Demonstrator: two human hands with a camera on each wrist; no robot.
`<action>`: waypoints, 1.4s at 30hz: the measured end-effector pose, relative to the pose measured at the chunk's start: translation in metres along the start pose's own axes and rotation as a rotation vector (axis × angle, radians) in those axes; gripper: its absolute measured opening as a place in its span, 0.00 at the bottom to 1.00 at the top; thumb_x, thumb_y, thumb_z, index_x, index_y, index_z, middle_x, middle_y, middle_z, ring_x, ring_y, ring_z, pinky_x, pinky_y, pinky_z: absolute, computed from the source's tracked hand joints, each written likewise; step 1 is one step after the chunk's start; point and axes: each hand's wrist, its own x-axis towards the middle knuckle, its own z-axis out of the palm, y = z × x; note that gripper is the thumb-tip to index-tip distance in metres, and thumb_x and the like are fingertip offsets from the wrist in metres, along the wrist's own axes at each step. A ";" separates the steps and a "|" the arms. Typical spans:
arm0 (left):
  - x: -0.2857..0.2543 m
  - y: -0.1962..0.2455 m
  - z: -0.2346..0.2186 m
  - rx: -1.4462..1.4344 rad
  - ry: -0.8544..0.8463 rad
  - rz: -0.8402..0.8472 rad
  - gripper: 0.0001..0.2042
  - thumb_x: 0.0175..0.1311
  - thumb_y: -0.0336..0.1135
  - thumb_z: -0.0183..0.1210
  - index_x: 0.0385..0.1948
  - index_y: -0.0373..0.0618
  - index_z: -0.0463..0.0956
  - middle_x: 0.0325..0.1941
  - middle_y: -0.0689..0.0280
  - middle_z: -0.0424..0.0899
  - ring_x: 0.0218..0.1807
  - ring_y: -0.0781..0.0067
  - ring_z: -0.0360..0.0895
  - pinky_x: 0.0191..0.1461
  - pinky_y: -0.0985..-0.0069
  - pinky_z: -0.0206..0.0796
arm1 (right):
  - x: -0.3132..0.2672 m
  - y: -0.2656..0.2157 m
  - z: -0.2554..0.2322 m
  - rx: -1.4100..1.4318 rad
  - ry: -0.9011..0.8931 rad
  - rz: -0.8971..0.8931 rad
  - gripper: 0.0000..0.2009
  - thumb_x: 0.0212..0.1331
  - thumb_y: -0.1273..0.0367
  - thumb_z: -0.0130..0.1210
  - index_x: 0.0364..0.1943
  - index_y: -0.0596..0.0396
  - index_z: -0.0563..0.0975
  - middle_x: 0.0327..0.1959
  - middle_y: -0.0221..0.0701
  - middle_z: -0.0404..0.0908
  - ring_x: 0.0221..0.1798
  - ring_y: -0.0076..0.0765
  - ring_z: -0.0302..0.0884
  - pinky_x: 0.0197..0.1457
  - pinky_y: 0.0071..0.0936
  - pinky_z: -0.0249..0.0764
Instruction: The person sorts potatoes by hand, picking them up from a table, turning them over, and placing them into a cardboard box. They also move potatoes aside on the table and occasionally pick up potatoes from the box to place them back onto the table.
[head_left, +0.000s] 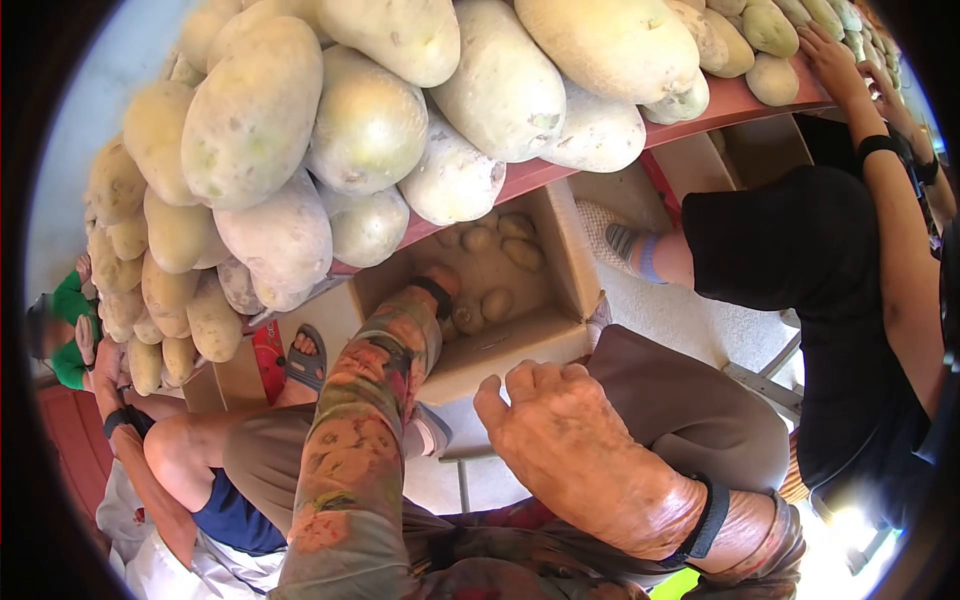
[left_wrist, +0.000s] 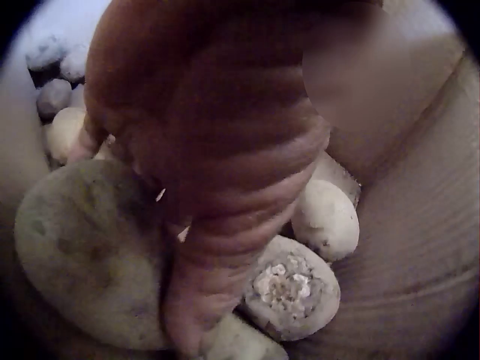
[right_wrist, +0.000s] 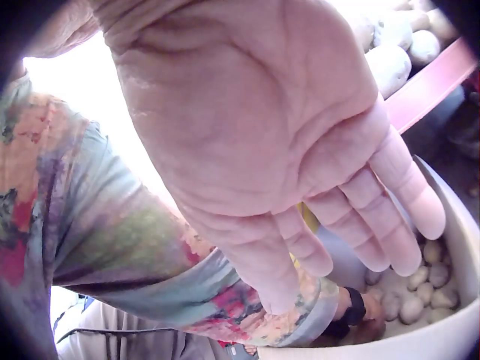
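Note:
My left hand [head_left: 442, 280] reaches down into an open cardboard box [head_left: 525, 352] under the table edge. In the left wrist view its thumb and a finger lie on either side of a large, pale, greenish potato [left_wrist: 86, 251], gripping it. Beside the thumb sits another potato with a crusty white end [left_wrist: 291, 289]. Several more potatoes [head_left: 518, 252] lie on the box floor. My right hand [head_left: 570, 450] hangs in the air above my knees, holding nothing. Its palm and loosely extended fingers [right_wrist: 390, 225] show in the right wrist view.
A heap of large potatoes [head_left: 365, 120] covers the red-edged table [head_left: 530, 176] in front. On the right, a person in black [head_left: 800, 240] reaches onto the heap. Another person's bent knee [head_left: 185, 440] is close on the left. A sandaled foot [head_left: 305, 360] stands beside the box.

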 end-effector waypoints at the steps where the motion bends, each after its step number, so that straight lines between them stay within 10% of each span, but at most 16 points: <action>1: -0.008 -0.001 -0.004 -0.068 -0.020 0.024 0.12 0.59 0.35 0.51 0.38 0.46 0.83 0.45 0.59 0.83 0.48 0.58 0.79 0.48 0.62 0.71 | -0.001 -0.001 0.001 0.002 0.018 -0.006 0.13 0.47 0.72 0.54 0.38 0.62 0.75 0.28 0.35 0.76 0.35 0.35 0.77 0.37 0.29 0.73; 12: -0.028 0.010 0.001 -0.095 0.097 -0.005 0.10 0.51 0.34 0.55 0.31 0.44 0.84 0.37 0.54 0.84 0.41 0.54 0.82 0.43 0.64 0.74 | 0.000 -0.007 0.003 -0.001 0.061 -0.012 0.09 0.46 0.71 0.55 0.33 0.58 0.74 0.26 0.33 0.75 0.33 0.34 0.77 0.34 0.27 0.72; 18: -0.071 0.013 -0.071 -0.174 -0.175 0.098 0.11 0.45 0.35 0.59 0.31 0.43 0.84 0.37 0.55 0.84 0.43 0.58 0.82 0.46 0.65 0.73 | -0.001 -0.008 0.009 -0.004 0.104 -0.002 0.09 0.45 0.70 0.56 0.32 0.57 0.75 0.26 0.32 0.76 0.32 0.33 0.77 0.33 0.28 0.71; 42: -0.060 0.005 -0.041 -0.241 -0.234 0.083 0.15 0.58 0.41 0.52 0.42 0.48 0.82 0.50 0.56 0.81 0.52 0.56 0.78 0.56 0.62 0.69 | 0.000 -0.014 0.005 -0.017 0.064 0.063 0.12 0.45 0.66 0.56 0.35 0.57 0.77 0.27 0.31 0.77 0.33 0.31 0.77 0.32 0.29 0.68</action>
